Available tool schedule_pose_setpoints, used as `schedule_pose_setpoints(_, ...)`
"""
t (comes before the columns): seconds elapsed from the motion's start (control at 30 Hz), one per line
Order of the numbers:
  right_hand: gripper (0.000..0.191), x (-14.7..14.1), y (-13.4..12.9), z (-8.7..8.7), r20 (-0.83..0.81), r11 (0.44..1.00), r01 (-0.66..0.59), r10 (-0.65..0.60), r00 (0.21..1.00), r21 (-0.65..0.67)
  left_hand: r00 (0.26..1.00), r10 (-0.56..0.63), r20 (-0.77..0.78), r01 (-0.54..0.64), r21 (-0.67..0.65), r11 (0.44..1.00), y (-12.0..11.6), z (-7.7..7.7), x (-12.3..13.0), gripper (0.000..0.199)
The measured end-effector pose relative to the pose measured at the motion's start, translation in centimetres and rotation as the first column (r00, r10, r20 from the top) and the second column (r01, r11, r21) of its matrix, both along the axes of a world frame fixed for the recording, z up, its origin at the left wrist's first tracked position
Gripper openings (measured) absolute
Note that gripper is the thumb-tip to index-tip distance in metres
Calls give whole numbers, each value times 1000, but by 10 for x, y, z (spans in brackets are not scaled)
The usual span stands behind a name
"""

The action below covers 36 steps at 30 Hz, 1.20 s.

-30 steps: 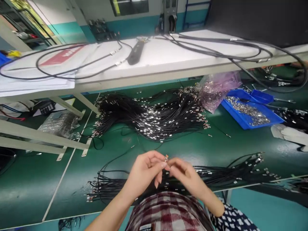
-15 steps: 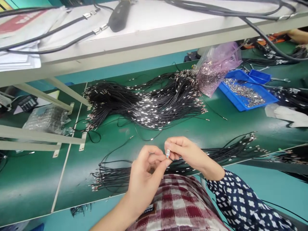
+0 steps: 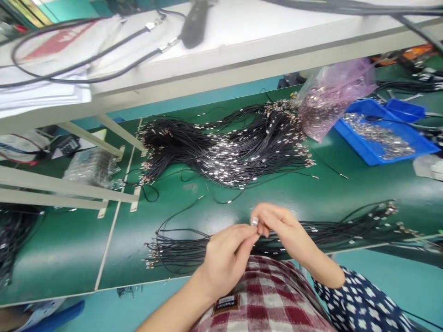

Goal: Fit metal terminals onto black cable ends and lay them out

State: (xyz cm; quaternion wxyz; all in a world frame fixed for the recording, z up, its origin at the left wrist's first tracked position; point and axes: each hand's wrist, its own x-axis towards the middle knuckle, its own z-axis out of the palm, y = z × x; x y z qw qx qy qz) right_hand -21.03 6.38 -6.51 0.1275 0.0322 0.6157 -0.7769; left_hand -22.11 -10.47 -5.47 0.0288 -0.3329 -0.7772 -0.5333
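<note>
Left hand (image 3: 224, 251) and right hand (image 3: 279, 224): fingers were clamped on small metal fitting (image 3: 255, 222) near counter's (image 3: 133, 235) front edge, likely for two-sided control.

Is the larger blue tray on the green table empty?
No, a pile of small metal parts lies inside the larger blue tray.

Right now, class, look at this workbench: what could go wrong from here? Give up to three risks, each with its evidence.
The small metal piece sits at the fingertips of the left hand and right hand; it could slip and get lost among the near cables below.

Those cables lie close to the green table's front edge, so a forearm might drag some off.

The pink bag leans near the blue tray; a knock might mix their metal parts.
</note>
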Motion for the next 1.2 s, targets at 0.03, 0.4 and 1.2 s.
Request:
schedule_pose_setpoints(0.03, 33, 2, -1, -4, 0, 999, 31, -31, 1000, 14, 999, 10, 33, -10, 8, 1000, 2, -3, 1, 21)
schedule_pose_setpoints(0.4, 25, -3, 7, -51, 480, 847, 490, -349, 805, -206, 831, 379, 407, -230, -368, 901, -36, -99, -78, 15)
schedule_pose_setpoints(1.2, 32, -6, -22, 12, 175, 948, 73, -19, 984, -310, 621, 59, 781, -4, -72, 997, -33, 31, 4, 22)
